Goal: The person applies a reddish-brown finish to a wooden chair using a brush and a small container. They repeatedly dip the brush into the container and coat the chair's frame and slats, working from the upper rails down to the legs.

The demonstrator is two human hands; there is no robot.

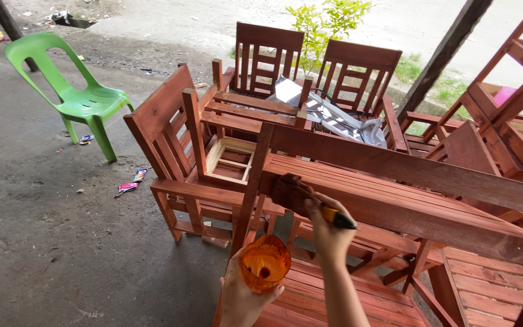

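My right hand [328, 227] grips a paintbrush [301, 200] with a yellow and black handle. Its stained bristles press against the side rail of a red-brown wooden bench [407, 206] in front of me. My left hand [243, 300] holds an orange plastic container [264, 262] from below, near the bottom edge of the view; the container is tilted so its open mouth faces me. The container sits just below and left of the brush.
Several red-brown wooden chairs [183, 145] are stacked and nested behind the bench. A green plastic chair [74, 91] stands at the left on the concrete floor [49, 242]. Small wrappers [129, 184] lie on the floor. A slanted post [443, 54] rises at the right.
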